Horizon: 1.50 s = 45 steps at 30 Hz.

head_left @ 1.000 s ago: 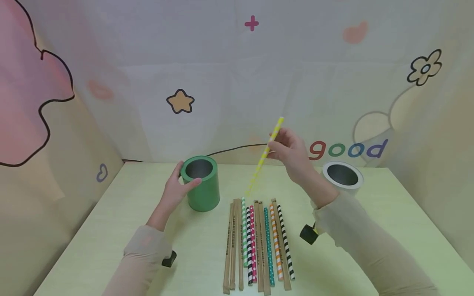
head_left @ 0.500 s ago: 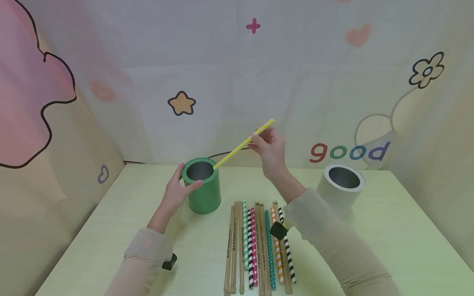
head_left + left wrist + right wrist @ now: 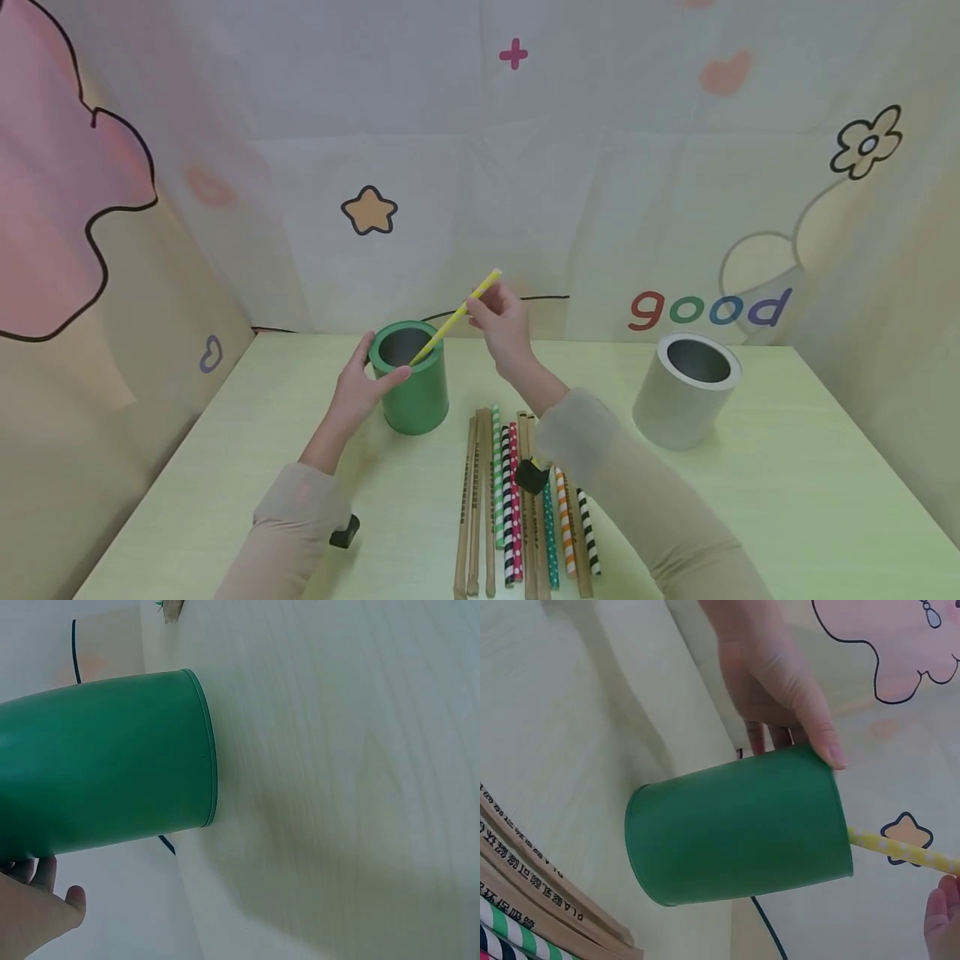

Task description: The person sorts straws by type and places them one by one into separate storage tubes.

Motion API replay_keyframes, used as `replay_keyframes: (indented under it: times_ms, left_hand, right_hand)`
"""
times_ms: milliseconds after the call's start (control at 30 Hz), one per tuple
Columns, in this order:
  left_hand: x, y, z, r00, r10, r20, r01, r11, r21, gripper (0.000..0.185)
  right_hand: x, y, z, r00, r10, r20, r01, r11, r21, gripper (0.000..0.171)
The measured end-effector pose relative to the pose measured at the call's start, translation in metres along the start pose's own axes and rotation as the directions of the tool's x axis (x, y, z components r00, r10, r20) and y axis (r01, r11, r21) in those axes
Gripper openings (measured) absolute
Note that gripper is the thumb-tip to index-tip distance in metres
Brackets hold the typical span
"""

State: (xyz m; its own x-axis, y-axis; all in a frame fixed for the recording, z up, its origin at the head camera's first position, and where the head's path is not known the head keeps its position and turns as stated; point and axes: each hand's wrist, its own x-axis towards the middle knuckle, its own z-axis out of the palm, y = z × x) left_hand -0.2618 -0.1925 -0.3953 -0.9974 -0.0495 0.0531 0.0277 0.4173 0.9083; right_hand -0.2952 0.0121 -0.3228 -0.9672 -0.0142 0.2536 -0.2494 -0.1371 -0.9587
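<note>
My left hand (image 3: 360, 385) holds the green cup (image 3: 416, 396) from its left side, the thumb on the near rim and the fingers behind. The cup stands upright on the table. My right hand (image 3: 504, 325) pinches a yellow-and-white paper straw (image 3: 456, 315) near its upper end. The straw slants down to the left, its lower end inside the cup's mouth. In the right wrist view the straw (image 3: 904, 851) enters the cup (image 3: 739, 825), and the left thumb lies at the rim. The left wrist view shows the cup's side (image 3: 112, 757) and some left fingers (image 3: 45, 874).
Several straws lie in a row at the table's front middle: brown paper-wrapped straws (image 3: 474, 508), a green-striped straw (image 3: 498, 492), a pink dotted straw (image 3: 515, 500) and others, partly under the right sleeve. A white cup (image 3: 678, 408) stands at the right. A printed cloth hangs behind.
My right hand has moved left and slightly down with the straw, tilting it, and the straw's lower end has gone into the green cup. The left hand has stayed on the cup.
</note>
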Motion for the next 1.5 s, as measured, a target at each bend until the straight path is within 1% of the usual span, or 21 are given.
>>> replay_keyframes:
  times_ms: [200,367,533,600,733,867,933,1067,1233,1333,1500]
  left_hand:
    - [0.000,0.000,0.000,1.000,-0.001,0.003,0.001,1.000,0.000,0.093]
    - [0.000,0.000,0.001,1.000,-0.001,-0.001,0.001,1.000,-0.008,0.091]
    - [-0.001,0.001,0.002,1.000,0.008,0.007,-0.008,1.000,-0.014,0.090]
    - [-0.001,0.001,0.002,1.000,0.009,0.009,-0.009,1.000,-0.019,0.091]
    - [-0.001,0.000,0.003,1.000,0.009,0.007,-0.009,1.000,-0.024,0.091]
    - [-0.001,0.000,0.003,1.000,0.009,0.001,-0.009,1.000,-0.021,0.092]
    - [-0.002,0.000,0.003,1.000,0.009,-0.003,-0.009,1.000,-0.022,0.092]
    - [-0.002,-0.001,0.002,1.000,0.010,-0.004,-0.010,0.999,-0.030,0.094]
    - [-0.002,-0.002,0.002,1.000,0.008,0.001,-0.008,0.999,-0.033,0.093]
    - [-0.002,-0.003,0.002,1.000,0.013,0.002,-0.013,1.000,-0.026,0.094]
    - [-0.001,-0.003,0.001,1.000,0.026,0.002,-0.026,0.999,-0.023,0.096]
  right_hand:
    - [-0.002,0.014,0.007,0.998,0.032,0.045,-0.027,0.994,-0.106,0.014]
    - [-0.005,0.023,0.011,0.993,0.059,0.102,-0.038,0.980,-0.193,0.016]
    - [-0.008,0.033,0.011,0.981,0.107,0.163,-0.056,0.956,-0.287,0.019]
    - [-0.010,0.036,0.010,0.975,0.133,0.180,-0.072,0.948,-0.309,0.020]
    - [-0.016,0.039,0.004,0.964,0.159,0.214,-0.078,0.936,-0.343,0.024]
    - [-0.020,0.037,-0.006,0.948,0.180,0.264,-0.068,0.922,-0.381,0.024]
    - [-0.022,0.035,-0.013,0.936,0.200,0.290,-0.070,0.912,-0.405,0.024]
    - [-0.024,0.031,-0.029,0.914,0.255,0.315,-0.086,0.882,-0.464,0.025]
    - [-0.027,0.036,-0.057,0.884,0.349,0.313,-0.152,0.845,-0.512,0.029]
    - [-0.030,0.043,-0.074,0.869,0.389,0.306,-0.196,0.838,-0.509,0.030]
    - [-0.035,0.051,-0.096,0.857,0.424,0.293,-0.238,0.830,-0.504,0.032]
